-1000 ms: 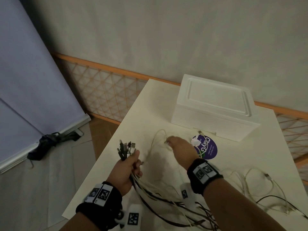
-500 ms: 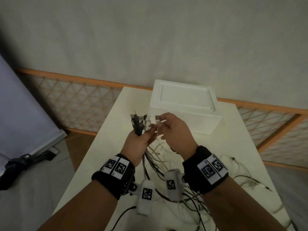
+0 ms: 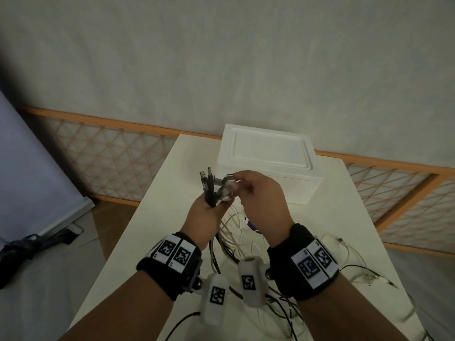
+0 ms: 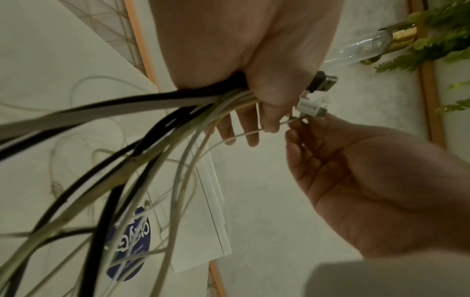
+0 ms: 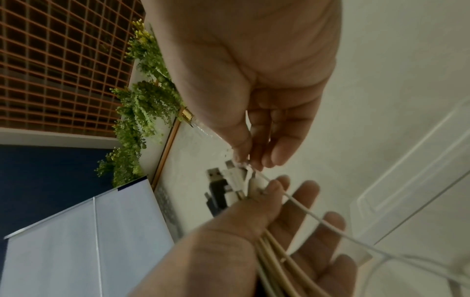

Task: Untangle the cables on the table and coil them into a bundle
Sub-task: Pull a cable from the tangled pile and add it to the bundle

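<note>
Round blue sticker (image 4: 129, 244) on the table – white letters, too hidden by cables to read, nothing else readable

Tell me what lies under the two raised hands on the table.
Under the left hand and right hand, loose cables trail across the table, partly over a purple round label. The hands cover most of that label in the head view.

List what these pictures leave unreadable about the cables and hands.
- Head view: the wrists and wrist cameras cover the cable tangle, so its crossings are hidden.
- Left wrist view: the left hand covers most plugs.
- Right wrist view: the right hand's fingertips blur over the white connector.
</note>
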Demonstrator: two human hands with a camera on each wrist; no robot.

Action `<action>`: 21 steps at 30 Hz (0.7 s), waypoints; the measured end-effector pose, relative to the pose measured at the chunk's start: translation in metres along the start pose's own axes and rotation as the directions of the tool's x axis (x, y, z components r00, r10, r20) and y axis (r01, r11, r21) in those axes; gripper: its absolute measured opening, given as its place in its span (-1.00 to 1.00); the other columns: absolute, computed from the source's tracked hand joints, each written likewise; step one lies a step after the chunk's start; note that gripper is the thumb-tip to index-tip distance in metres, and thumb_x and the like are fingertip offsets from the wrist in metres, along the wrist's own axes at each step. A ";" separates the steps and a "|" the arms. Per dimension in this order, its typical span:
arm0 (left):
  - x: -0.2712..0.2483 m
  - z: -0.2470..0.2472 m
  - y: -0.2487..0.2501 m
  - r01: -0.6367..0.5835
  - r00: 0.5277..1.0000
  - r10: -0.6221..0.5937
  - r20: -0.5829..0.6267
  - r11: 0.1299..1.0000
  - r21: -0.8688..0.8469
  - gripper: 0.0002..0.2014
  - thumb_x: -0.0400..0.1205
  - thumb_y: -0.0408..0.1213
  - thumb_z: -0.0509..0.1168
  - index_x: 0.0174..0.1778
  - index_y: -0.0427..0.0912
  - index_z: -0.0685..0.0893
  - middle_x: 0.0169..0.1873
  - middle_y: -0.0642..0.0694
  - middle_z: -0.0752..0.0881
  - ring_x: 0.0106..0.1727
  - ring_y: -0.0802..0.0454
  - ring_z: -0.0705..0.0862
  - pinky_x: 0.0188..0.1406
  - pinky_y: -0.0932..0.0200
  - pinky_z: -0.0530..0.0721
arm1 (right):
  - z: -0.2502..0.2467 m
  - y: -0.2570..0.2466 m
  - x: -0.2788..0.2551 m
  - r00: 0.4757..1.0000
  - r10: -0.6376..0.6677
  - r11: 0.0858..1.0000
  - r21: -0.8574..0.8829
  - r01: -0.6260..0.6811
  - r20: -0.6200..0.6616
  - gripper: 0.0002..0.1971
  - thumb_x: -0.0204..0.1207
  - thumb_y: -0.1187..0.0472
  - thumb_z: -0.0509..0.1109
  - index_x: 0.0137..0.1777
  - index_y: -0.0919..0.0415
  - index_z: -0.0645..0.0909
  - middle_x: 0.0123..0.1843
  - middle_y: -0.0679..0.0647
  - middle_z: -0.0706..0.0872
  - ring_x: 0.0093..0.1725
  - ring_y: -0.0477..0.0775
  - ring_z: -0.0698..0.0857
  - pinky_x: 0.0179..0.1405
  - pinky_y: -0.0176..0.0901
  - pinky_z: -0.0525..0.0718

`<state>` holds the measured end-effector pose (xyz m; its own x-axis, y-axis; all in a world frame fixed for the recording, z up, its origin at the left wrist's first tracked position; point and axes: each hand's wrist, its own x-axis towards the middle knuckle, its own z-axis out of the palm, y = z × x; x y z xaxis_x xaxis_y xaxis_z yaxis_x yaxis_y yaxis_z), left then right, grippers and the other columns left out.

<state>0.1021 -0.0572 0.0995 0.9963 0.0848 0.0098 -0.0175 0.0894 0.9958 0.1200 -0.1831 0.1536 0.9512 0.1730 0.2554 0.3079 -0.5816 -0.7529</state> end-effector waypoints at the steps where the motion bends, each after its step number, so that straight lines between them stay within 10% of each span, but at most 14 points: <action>1: 0.000 0.001 0.000 0.003 1.000 -0.003 -0.014 1.000 -0.017 -0.69 0.54 -0.12 0.43 0.14 -0.20 0.72 0.00 -0.16 0.79 0.04 0.10 0.76 0.11 0.17 0.65 | 0.000 -0.001 0.000 1.000 0.008 0.999 0.053 -0.007 -0.007 -0.81 0.59 0.21 0.35 0.15 0.09 0.73 -0.01 -0.05 0.79 -0.07 -0.14 0.68 -0.10 -0.56 0.51; 4: 0.002 0.003 -0.002 -0.019 0.997 0.009 -0.071 0.989 -0.149 -0.82 0.65 -0.47 0.29 0.15 -0.44 0.62 -0.20 -0.12 0.70 -0.30 0.15 0.69 -0.05 0.16 0.72 | 0.003 -0.002 0.001 0.999 -0.018 0.995 0.101 0.022 -0.042 -0.75 0.58 0.30 0.31 0.12 0.00 0.74 0.03 -0.11 0.76 -0.05 -0.15 0.69 -0.06 -0.46 0.58; 8: 0.002 0.001 0.002 -0.041 0.991 0.025 -0.131 0.991 -0.124 -0.82 0.58 -0.17 0.37 -0.04 -0.21 0.70 -0.39 0.04 0.70 -0.34 0.08 0.69 -0.14 -0.01 0.69 | 0.008 0.007 0.000 0.976 0.097 0.984 0.125 -0.123 0.193 -0.56 0.47 0.43 0.28 0.28 -0.02 0.53 -0.01 -0.08 0.69 -0.16 -0.05 0.71 -0.24 -0.26 0.63; 14: 0.006 -0.001 0.016 -0.060 0.995 0.028 -0.100 0.940 -0.335 -0.61 0.67 -0.30 0.30 -0.51 0.03 0.57 -0.61 0.07 0.32 -0.57 0.15 0.26 -0.53 0.22 0.28 | 0.023 0.031 -0.001 0.861 0.057 0.987 -0.158 0.028 0.505 -0.82 0.47 0.34 0.32 -0.30 0.08 0.54 -0.37 -0.15 0.55 -0.32 -0.14 0.54 -0.31 -0.36 0.44; 21: 0.008 -0.031 0.030 -0.078 0.995 0.027 -0.101 0.834 -0.546 -0.72 0.37 -0.32 0.59 -0.44 -0.04 0.58 -0.51 0.06 0.53 -0.65 0.21 0.28 -0.67 0.34 0.30 | 0.028 0.077 0.002 0.869 0.155 0.929 -0.368 0.033 0.470 -0.78 0.57 0.34 0.22 0.00 0.13 0.70 -0.01 -0.02 0.75 0.01 -0.01 0.68 0.05 -0.20 0.61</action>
<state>0.1072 -0.0236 0.1268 0.9820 0.1870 0.0276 -0.1380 0.6094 0.7807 0.1459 -0.2059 0.0791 0.8829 0.4338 -0.1799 0.3110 -0.8272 -0.4680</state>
